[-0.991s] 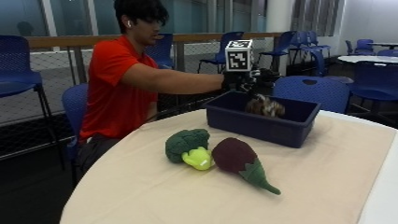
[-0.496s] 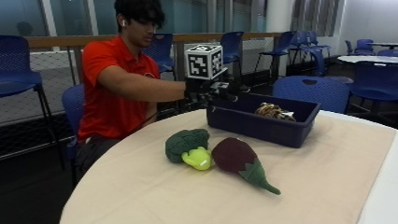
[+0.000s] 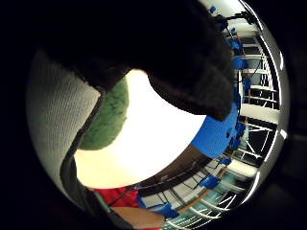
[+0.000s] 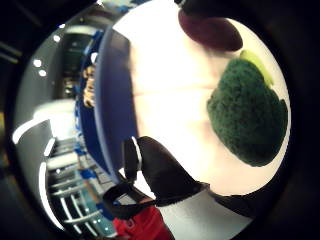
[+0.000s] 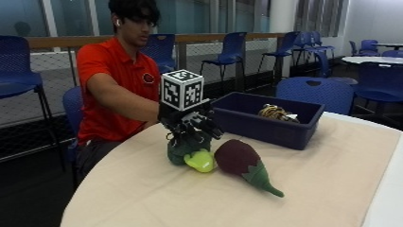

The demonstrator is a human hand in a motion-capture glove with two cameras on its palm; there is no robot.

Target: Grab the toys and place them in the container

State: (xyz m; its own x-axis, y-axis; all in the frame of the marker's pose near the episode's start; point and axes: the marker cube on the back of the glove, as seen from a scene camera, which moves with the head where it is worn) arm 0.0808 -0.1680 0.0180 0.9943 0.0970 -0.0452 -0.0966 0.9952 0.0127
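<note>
A green plush broccoli [image 5: 189, 156] with a yellow-green stalk lies on the beige table [image 5: 327, 179]. Just right of it lies a dark purple plush eggplant [image 5: 241, 161]. My gloved right hand [image 5: 189, 126] hovers right over the broccoli, fingers spread and pointing down at its top, holding nothing. The thumb side palm view shows the broccoli [image 4: 247, 117] beneath the palm, the eggplant [image 4: 210, 30] beside it and the blue container [image 4: 115, 100] further off. The little finger side palm view catches part of the broccoli [image 3: 108, 120]. A brown striped toy [image 5: 275, 112] lies in the blue container [image 5: 264, 124].
The container stands at the table's far side, right of my hand. Blue chairs [image 5: 315, 90] stand behind the table, one directly behind the container. The person's bare left hand is out of sight.
My hand has left the space above the container, where the brown toy now lies, and has come back left and down over the broccoli.
</note>
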